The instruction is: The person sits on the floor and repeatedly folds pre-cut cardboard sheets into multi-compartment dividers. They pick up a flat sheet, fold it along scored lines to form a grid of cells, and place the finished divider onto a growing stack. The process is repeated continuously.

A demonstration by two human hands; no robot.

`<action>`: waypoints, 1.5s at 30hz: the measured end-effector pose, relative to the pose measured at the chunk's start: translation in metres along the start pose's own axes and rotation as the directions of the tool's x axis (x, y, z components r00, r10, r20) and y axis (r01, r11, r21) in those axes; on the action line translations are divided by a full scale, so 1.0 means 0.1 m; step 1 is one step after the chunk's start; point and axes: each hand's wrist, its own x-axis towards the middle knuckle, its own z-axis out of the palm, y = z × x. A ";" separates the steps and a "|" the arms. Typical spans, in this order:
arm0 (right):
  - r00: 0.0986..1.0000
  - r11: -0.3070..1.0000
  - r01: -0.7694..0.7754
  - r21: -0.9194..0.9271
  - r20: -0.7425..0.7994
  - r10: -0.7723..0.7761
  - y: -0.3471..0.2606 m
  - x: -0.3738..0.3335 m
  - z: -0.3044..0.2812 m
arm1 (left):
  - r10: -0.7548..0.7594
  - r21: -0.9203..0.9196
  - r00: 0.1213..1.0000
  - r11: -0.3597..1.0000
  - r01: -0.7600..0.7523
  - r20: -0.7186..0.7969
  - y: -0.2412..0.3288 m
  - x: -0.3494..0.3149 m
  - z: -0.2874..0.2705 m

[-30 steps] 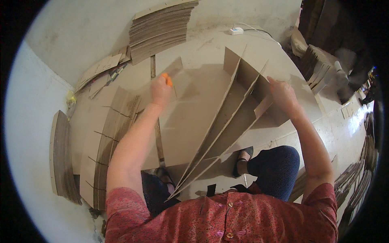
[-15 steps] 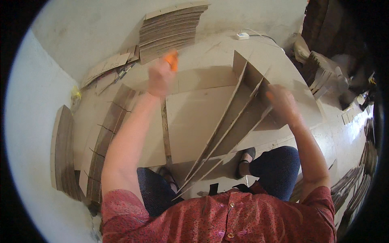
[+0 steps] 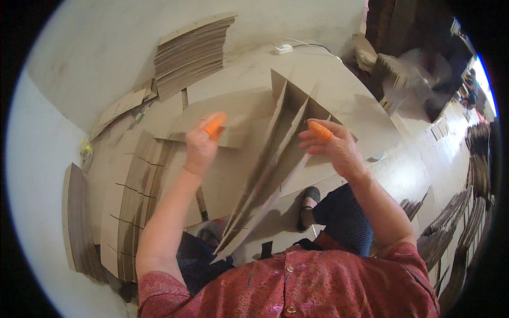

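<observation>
Several thin cardboard sheets [image 3: 265,164] stand on edge in front of me. They meet near my lap and fan apart toward the far end, where a crossing cardboard piece [image 3: 291,87] stands upright. My right hand [image 3: 336,146] is open at the right of the fan, its fingers apart and pointing left, with an orange finger cover on it. To the left of the fan, my left hand [image 3: 201,146] hovers above a flat cardboard sheet [image 3: 233,119]. It too wears an orange cover; its other fingers are mostly hidden and blurred.
Slotted cardboard strips [image 3: 140,206] lie in a row at the left, beside another stack [image 3: 82,222] by the wall. A tall cardboard pile [image 3: 191,55] leans at the back. A white power socket [image 3: 283,49] with cables sits farther right. More cardboard stacks [image 3: 448,228] line the right.
My right hand has left the upright cardboard's right side and come inward, fingers apart. My left hand has lowered toward me. The view has turned to the right.
</observation>
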 end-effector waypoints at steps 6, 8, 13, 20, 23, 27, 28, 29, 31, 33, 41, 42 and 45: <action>0.980 0.860 0.085 0.504 -0.200 0.020 0.15 -0.10 -0.02 | 0.225 -0.180 0.925 0.968 -0.176 0.305 0.96 -0.17 0.38; 0.866 0.911 0.315 -0.268 -0.312 -0.391 0.30 -0.16 -0.40 | 0.065 -0.106 0.947 0.994 -0.033 0.316 0.94 -0.16 0.39; 0.768 0.816 0.332 -0.473 -0.368 -0.525 0.15 -0.51 -0.69 | -0.499 0.295 0.674 0.867 0.402 0.545 0.71 -0.23 0.13; 0.832 0.885 0.402 -0.233 -0.311 -0.460 0.27 -0.78 -0.68 | -0.522 0.312 0.706 0.853 0.419 0.478 0.77 -0.42 -0.38; 0.820 0.840 0.331 -0.430 -0.310 -0.481 0.35 -0.83 -0.68 | -0.481 0.261 0.789 0.876 0.407 0.383 0.73 -0.57 -0.42; 0.801 0.794 0.410 -0.448 -0.239 -0.548 0.18 -0.96 -0.61 | -0.506 0.277 0.798 0.859 0.431 0.328 0.68 -0.66 -0.40; 0.801 0.777 0.415 -0.474 -0.215 -0.558 0.13 -0.99 -0.60 | -0.470 0.284 0.820 0.876 0.389 0.326 0.66 -0.67 -0.39; 0.817 0.769 0.390 -0.506 -0.195 -0.543 0.13 -1.01 -0.60 | -0.476 0.274 0.819 0.874 0.400 0.322 0.66 -0.68 -0.38; 0.846 0.746 0.342 -0.571 -0.158 -0.509 0.13 -1.06 -0.59 | -0.486 0.253 0.816 0.871 0.421 0.314 0.69 -0.67 -0.37; 0.817 0.760 0.341 -0.553 -0.226 -0.531 0.20 -1.06 -0.57 | -0.546 0.252 0.780 0.837 0.486 0.307 0.72 -0.63 -0.35; 0.797 0.726 0.308 -0.615 -0.250 -0.550 0.45 -1.09 -0.64 | -0.563 0.258 0.783 0.824 0.505 0.264 0.64 -0.66 -0.38; 0.813 0.724 0.293 -0.625 -0.235 -0.532 0.40 -1.10 -0.67 | -0.598 0.272 0.755 0.799 0.537 0.268 0.67 -0.62 -0.39; 0.838 0.705 0.274 -0.654 -0.198 -0.509 0.34 -1.12 -0.69 | -0.621 0.299 0.737 0.780 0.550 0.265 0.68 -0.62 -0.39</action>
